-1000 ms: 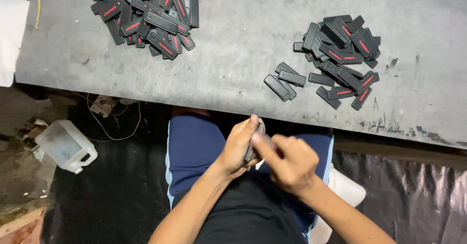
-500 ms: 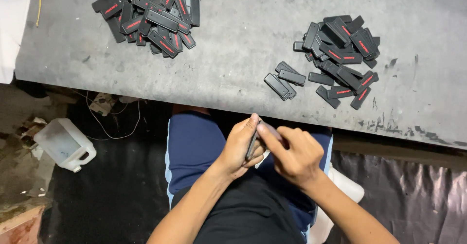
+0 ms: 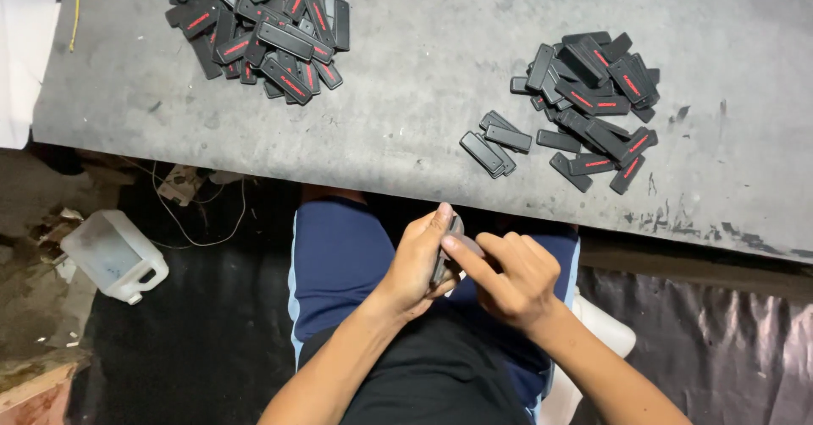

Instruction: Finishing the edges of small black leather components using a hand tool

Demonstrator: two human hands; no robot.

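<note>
Small dark tab sits over the lap, just below the near edge of the grey table, pinched on edge in the left hand. Right hand presses a fingertip against its face, fingers curled. Looks like a fit or check step on one piece. Next move needs a steady pinch. On the table: big pile far left, smaller pile right.
</note>
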